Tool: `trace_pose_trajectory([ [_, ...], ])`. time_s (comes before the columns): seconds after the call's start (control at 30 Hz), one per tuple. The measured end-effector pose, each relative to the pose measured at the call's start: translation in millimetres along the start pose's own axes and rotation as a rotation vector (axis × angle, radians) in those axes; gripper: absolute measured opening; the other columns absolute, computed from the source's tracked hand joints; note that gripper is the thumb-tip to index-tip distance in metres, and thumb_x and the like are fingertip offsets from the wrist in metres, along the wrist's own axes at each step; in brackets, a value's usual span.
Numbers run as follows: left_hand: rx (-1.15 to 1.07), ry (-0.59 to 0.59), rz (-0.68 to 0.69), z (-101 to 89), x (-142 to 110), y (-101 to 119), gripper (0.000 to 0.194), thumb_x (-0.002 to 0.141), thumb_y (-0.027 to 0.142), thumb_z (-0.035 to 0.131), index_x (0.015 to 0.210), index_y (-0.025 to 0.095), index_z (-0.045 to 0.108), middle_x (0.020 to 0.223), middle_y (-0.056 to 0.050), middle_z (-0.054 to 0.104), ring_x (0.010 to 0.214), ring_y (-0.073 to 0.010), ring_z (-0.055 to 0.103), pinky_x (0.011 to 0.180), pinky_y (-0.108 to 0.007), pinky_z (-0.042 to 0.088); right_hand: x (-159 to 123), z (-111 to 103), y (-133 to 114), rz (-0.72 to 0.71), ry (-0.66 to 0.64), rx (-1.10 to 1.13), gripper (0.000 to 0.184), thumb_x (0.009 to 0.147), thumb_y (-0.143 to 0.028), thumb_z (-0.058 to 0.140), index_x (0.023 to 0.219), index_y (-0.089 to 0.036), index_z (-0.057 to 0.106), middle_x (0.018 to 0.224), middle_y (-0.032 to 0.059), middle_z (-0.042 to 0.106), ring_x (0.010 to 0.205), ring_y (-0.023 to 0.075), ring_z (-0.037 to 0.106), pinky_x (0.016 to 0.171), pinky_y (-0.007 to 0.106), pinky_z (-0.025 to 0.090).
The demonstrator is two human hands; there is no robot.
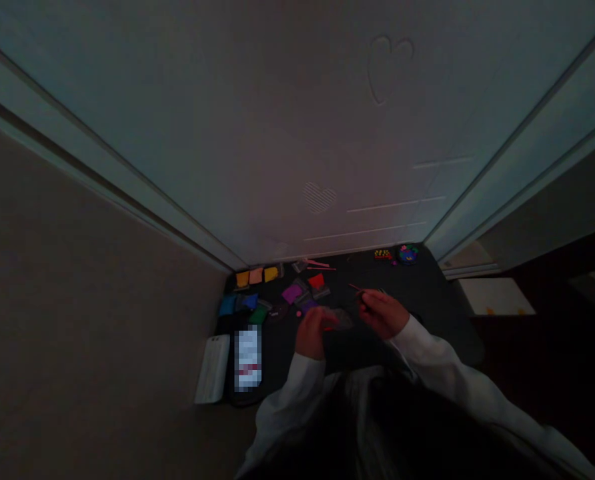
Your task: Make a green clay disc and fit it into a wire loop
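Note:
My left hand (311, 332) is closed on a small clear plastic bag (343, 319) with a bit of red showing by the fingers. In my right hand (383, 313), to the right of the bag, a thin pinkish stick (355, 287) is pinched, its tip pointing up and left. Beyond my left hand lie small clear packets of coloured material: a purple packet (292, 293), a red packet (317, 282) and a green packet (258, 315). A small pink ball (298, 313) sits just left of my left hand. The picture is dim, so finger details are faint.
The dark table (277, 380) meets a pale wall (257, 167). At its back right are a colourful round piece (407, 255) and a red piece with yellow dots (382, 254). Pink sticks (317, 265) lie at the back. A lit phone screen (248, 358) and a white box (212, 369) are front left.

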State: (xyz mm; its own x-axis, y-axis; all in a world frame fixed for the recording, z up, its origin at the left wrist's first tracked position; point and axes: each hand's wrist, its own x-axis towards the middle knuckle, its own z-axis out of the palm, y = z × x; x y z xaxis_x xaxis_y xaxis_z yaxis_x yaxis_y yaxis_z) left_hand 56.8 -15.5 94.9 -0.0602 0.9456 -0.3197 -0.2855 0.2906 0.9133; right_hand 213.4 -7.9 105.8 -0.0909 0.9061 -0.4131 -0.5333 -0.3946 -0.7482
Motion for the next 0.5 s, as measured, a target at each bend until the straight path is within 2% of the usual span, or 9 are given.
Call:
trace_pose_trajectory([
  [0.2,0.034,-0.026,0.015,-4.8,2,-7,0.015,0.068,0.03,0.054,0.064,0.016,0.055,0.063,0.0,0.059,0.066,-0.0114,0.054,0.068,-0.025,0.04,1,-9,-6,0.05,-0.042,0.167,0.011,0.062,-0.024,0.059,0.07,-0.021,0.053,0.075,-0.0011,0.062,0.06,0.0082,0.053,0.054,0.022,0.042],
  [0.33,-0.056,0.023,-0.043,-8.9,6,-8,0.013,0.067,0.027,0.055,0.061,0.016,0.054,0.057,0.002,0.057,0.058,-0.0088,0.052,0.062,-0.022,0.041,3,-12,-1,0.099,-0.009,0.159,0.014,0.059,-0.02,0.058,0.071,-0.022,0.05,0.062,-0.003,0.059,0.053,0.0091,0.051,0.049,0.023,0.039],
  [0.4,-0.152,0.073,-0.112,-14.9,9,-10,0.01,0.065,0.024,0.056,0.059,0.016,0.054,0.055,0.003,0.056,0.056,-0.0085,0.052,0.061,-0.022,0.041,6,-16,4,0.108,0.004,0.125,0.015,0.058,-0.021,0.058,0.072,-0.021,0.051,0.056,-0.0043,0.053,0.05,0.0091,0.049,0.048,0.024,0.038],
  [0.5,-0.263,0.206,-0.198,-28.7,13,-14,0.005,0.064,0.02,0.057,0.061,0.016,0.053,0.056,0.003,0.056,0.054,-0.0083,0.054,0.059,-0.022,0.042,16,-27,15,0.055,0.027,-0.04,0.014,0.061,-0.027,0.054,0.073,-0.02,0.054,0.053,-0.004,0.048,0.047,0.0083,0.045,0.045,0.024,0.037],
])
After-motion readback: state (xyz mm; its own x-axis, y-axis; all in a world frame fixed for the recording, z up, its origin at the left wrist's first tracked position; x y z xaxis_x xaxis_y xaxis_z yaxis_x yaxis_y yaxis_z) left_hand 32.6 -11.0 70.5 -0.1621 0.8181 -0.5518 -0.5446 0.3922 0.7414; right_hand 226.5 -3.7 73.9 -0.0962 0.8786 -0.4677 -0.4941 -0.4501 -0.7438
